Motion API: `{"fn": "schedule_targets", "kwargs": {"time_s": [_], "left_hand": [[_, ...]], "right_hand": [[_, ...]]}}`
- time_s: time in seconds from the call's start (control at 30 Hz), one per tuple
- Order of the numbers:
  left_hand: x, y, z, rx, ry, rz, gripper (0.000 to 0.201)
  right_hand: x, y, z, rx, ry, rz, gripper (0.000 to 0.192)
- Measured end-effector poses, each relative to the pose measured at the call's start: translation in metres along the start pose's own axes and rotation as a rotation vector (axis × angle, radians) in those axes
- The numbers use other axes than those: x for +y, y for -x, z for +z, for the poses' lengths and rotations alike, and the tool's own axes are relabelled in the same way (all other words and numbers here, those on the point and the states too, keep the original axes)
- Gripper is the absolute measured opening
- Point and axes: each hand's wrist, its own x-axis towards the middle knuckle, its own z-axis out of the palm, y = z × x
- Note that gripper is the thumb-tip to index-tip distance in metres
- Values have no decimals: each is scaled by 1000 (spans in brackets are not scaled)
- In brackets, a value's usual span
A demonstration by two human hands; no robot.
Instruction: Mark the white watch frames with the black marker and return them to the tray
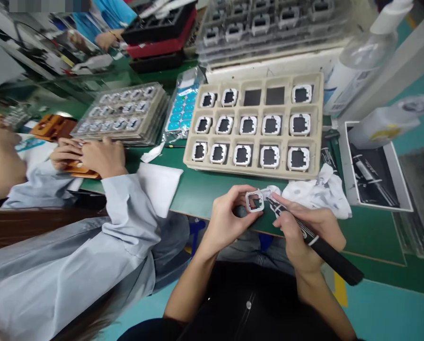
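**Small white frame held over the near table edge, black marker at its side**

Far left: a co-worker's hands in pale blue sleeves, resting on an orange part at the table's left edge. Behind them, a stack of clear trays filled with small white-rimmed pieces, rows packed close. Just right of that, a clear bag of blue stickers.

Centre: a beige pulp tray, three rows of five pockets. Thirteen pockets each holding one white square frame with a dark middle; two pockets in the far row, third and fourth from the left, showing dark only.

Near centre: left hand, grip pinched on a white square frame, lifted just above the near table edge, in front of the tray. Right hand, grip closed around a black marker, tip touching the frame's right side. Just behind, a crumpled white cloth, smudged grey.

Far right: a clear bottle and a black-and-white box.
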Motion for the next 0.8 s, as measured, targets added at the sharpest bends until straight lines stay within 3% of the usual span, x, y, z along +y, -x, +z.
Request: {"fn": "schedule_targets", "kwargs": {"time_s": [0.1,0.3,0.8], "left_hand": [[1,2,-3,-27,-104,67,42],[5,2,-1,-9,-136,161,42],[4,8,0,10,-265,144,37]], "right_hand": [[-3,-4,4,-63,10,-50,18],[-10,-11,10,-67,107,-109,14],[-14,-13,9,-114,171,-84,18]]}}
